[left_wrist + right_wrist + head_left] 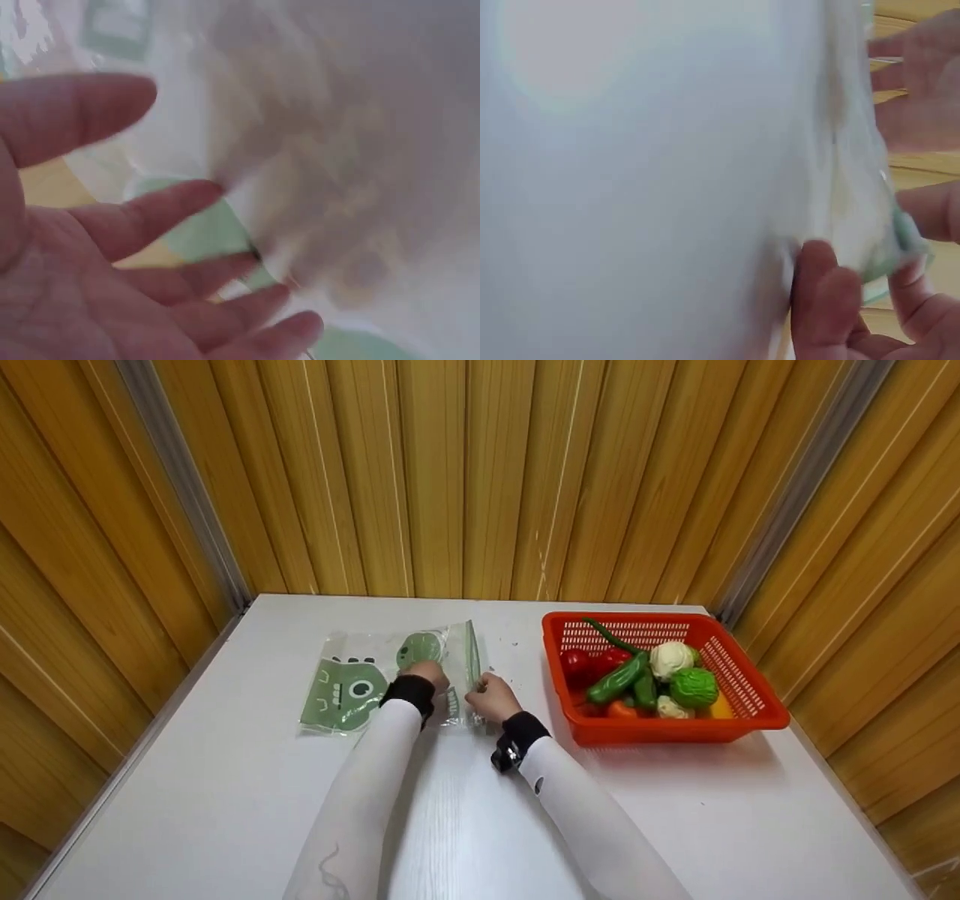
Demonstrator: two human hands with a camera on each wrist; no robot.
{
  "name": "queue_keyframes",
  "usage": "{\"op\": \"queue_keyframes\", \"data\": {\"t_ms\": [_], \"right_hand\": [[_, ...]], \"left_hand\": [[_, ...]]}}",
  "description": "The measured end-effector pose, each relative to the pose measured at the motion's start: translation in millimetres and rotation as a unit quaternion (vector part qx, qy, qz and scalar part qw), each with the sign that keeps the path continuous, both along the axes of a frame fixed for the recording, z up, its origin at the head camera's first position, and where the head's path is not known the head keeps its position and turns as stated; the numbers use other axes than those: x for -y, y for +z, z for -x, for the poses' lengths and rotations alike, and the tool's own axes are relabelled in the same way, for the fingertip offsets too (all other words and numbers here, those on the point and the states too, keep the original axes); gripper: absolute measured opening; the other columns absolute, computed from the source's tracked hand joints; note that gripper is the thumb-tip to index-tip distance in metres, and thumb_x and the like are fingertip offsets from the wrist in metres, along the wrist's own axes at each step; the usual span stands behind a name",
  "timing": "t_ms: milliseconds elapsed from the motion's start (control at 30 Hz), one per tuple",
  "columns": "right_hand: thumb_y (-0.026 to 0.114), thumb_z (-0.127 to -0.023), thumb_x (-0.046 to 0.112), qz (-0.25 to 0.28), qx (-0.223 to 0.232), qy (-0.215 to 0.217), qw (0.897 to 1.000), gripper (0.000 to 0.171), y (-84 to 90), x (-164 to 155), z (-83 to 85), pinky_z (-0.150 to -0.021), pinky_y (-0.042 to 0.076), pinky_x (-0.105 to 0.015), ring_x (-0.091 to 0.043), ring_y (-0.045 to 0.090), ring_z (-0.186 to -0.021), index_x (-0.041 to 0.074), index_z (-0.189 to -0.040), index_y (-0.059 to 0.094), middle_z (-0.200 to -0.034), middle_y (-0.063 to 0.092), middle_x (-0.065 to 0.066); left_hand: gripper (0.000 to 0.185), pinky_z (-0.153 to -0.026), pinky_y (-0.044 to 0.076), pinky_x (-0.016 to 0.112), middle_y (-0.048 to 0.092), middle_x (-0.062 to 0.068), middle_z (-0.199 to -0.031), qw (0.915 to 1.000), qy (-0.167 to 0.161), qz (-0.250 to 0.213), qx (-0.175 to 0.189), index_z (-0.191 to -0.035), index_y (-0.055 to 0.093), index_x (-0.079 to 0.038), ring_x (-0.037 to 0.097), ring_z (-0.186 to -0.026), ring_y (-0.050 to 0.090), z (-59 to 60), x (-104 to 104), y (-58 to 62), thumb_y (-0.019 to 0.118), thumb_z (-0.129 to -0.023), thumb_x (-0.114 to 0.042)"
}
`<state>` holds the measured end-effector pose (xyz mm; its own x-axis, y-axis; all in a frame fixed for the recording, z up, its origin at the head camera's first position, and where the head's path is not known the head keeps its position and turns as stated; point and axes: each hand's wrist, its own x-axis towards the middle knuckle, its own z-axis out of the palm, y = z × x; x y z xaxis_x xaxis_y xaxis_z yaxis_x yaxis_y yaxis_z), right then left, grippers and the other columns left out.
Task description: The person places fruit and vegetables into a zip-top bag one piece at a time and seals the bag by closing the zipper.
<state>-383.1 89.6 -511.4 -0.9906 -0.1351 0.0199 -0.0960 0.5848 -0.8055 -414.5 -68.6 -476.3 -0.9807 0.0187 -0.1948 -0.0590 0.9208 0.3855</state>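
Observation:
A clear zip bag (341,690) printed with green cartoon creatures lies on the white table, its green-edged opening (472,652) facing right. My right hand (495,701) pinches this edge near its front corner; the right wrist view shows the thumb and fingers (825,300) gripping a green piece of the bag's edge (904,231). Over the bag's middle is my left hand (427,671). In the left wrist view its fingers (172,214) are spread and fairly straight, fingertips right at the plastic film (360,187), with nothing gripped.
A red plastic basket (667,730) stands to the right of the bag. It holds green peppers (619,678), red vegetables (576,661), a white cauliflower (671,660) and a green cabbage (694,688). Wood-patterned panels (435,480) enclose the table's back and sides.

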Motion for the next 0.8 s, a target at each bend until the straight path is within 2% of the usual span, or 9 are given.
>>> {"op": "queue_keyframes", "data": {"t_ms": [67,133,200,267,367,467,533,667,800], "right_hand": [[0.065,-0.087,0.007,0.042,0.005,-0.003,0.999,0.005,-3.3,-1,-1.9,-0.066,0.043,-0.024,-0.015,0.053,-0.074,0.004,-0.086,0.062,-0.080,0.058,-0.001],[0.065,-0.088,0.006,0.076,0.000,-0.003,0.997,0.008,-5.1,-1,-4.1,-0.066,0.045,-0.023,-0.012,0.054,-0.073,-0.001,-0.092,0.068,-0.081,0.064,-0.003],[0.065,-0.088,0.005,0.102,-0.008,-0.001,0.995,0.015,-5.1,0,-7.4,-0.068,0.046,-0.023,-0.011,0.056,-0.073,-0.003,-0.098,0.072,-0.085,0.069,-0.006],[0.065,-0.086,0.005,0.112,-0.024,0.002,0.993,0.018,-3.9,0,-11.4,-0.069,0.047,-0.023,-0.011,0.056,-0.074,-0.003,-0.100,0.074,-0.087,0.071,-0.008],[0.066,-0.084,0.005,0.119,-0.041,0.013,0.992,0.016,-1.8,1,-17.5,-0.068,0.047,-0.023,-0.009,0.055,-0.073,-0.003,-0.096,0.074,-0.084,0.069,-0.005],[0.068,-0.085,0.006,0.116,-0.053,0.031,0.991,0.015,0.0,0,-21.1,-0.066,0.046,-0.022,-0.007,0.055,-0.070,-0.002,-0.096,0.075,-0.082,0.068,-0.002],[0.066,-0.090,0.010,0.114,-0.055,0.040,0.991,0.018,1.5,-1,-21.7,-0.065,0.045,-0.022,-0.006,0.054,-0.068,-0.001,-0.099,0.077,-0.081,0.069,-0.002],[0.060,-0.100,0.018,0.127,-0.046,0.017,0.991,0.026,5.4,-3,-21.3,-0.063,0.045,-0.021,-0.005,0.055,-0.063,-0.001,-0.103,0.079,-0.078,0.072,-0.003],[0.065,-0.099,0.017,0.132,-0.052,-0.015,0.990,0.025,8.1,-5,-21.6,-0.058,0.043,-0.020,-0.005,0.053,-0.058,-0.002,-0.098,0.080,-0.071,0.069,0.002]], "left_hand": [[0.041,-0.108,0.046,0.051,0.067,0.025,-0.130,0.9984,0.021,-0.031,-0.043,-0.124,0.066,0.005,0.040,-0.123,0.061,-7.6,-14,2.2,0.054,-0.102,-0.027],[0.056,-0.111,0.043,0.054,0.062,0.031,-0.135,0.9926,0.048,-0.074,-0.083,-0.134,0.057,0.009,0.046,-0.129,0.056,-12.1,-28,2.3,0.051,-0.105,-0.039],[0.071,-0.110,0.043,0.054,0.059,0.034,-0.135,0.9841,0.074,-0.112,-0.116,-0.140,0.049,0.010,0.047,-0.129,0.055,-15.7,-38,1.4,0.053,-0.103,-0.051],[0.076,-0.106,0.047,0.053,0.060,0.034,-0.133,0.9783,0.087,-0.135,-0.130,-0.140,0.046,0.009,0.047,-0.125,0.058,-19.4,-44,1.0,0.061,-0.099,-0.052],[0.062,-0.096,0.053,0.052,0.065,0.030,-0.124,0.9744,0.090,-0.151,-0.140,-0.134,0.050,0.007,0.042,-0.115,0.066,-23.1,-45,0.7,0.067,-0.096,-0.038],[0.036,-0.088,0.055,0.053,0.071,0.025,-0.114,0.9715,0.085,-0.167,-0.145,-0.120,0.059,0.003,0.038,-0.105,0.070,-25.9,-40,0.0,0.063,-0.093,-0.021],[0.028,-0.086,0.055,0.053,0.073,0.021,-0.110,0.9686,0.087,-0.178,-0.150,-0.115,0.063,0.000,0.036,-0.102,0.071,-27.6,-36,-0.6,0.059,-0.092,-0.017],[0.030,-0.087,0.055,0.053,0.075,0.017,-0.114,0.9627,0.096,-0.203,-0.151,-0.119,0.068,-0.003,0.034,-0.104,0.071,-32.6,-30,1.1,0.057,-0.096,-0.019],[0.032,-0.085,0.056,0.054,0.076,0.017,-0.114,0.9606,0.096,-0.202,-0.165,-0.119,0.074,-0.005,0.034,-0.103,0.073,-41.7,-28,7.2,0.057,-0.097,-0.022]]}}
